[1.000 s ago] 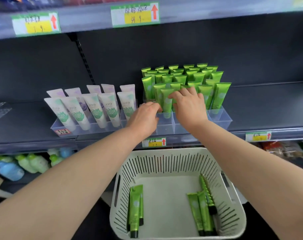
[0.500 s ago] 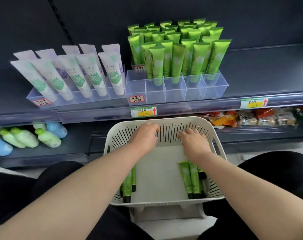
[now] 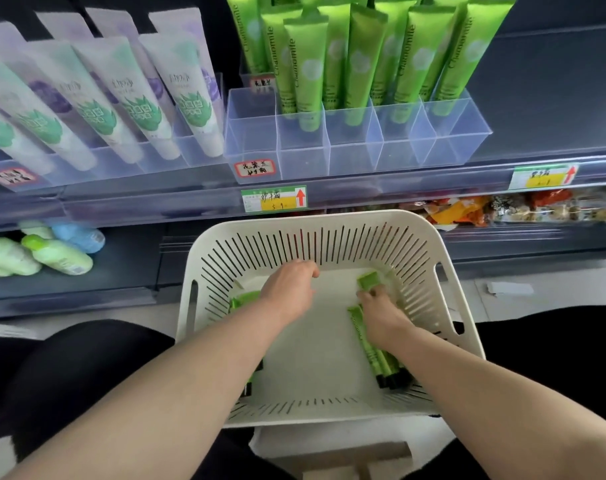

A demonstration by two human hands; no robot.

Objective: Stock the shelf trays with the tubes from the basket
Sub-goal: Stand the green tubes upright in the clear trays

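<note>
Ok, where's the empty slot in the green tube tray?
In the head view, the leftmost compartment of the clear tray is empty, right of the white tubes and above the handwritten red-bordered label.

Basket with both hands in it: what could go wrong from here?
The right hand is closing on one green tube while others lie under its wrist, so it may drag those along. In the clear tray, the upright green tubes stand close together, and pushing another in could tip them. The left hand hides the tubes beneath it, so its grip is unclear.
</note>
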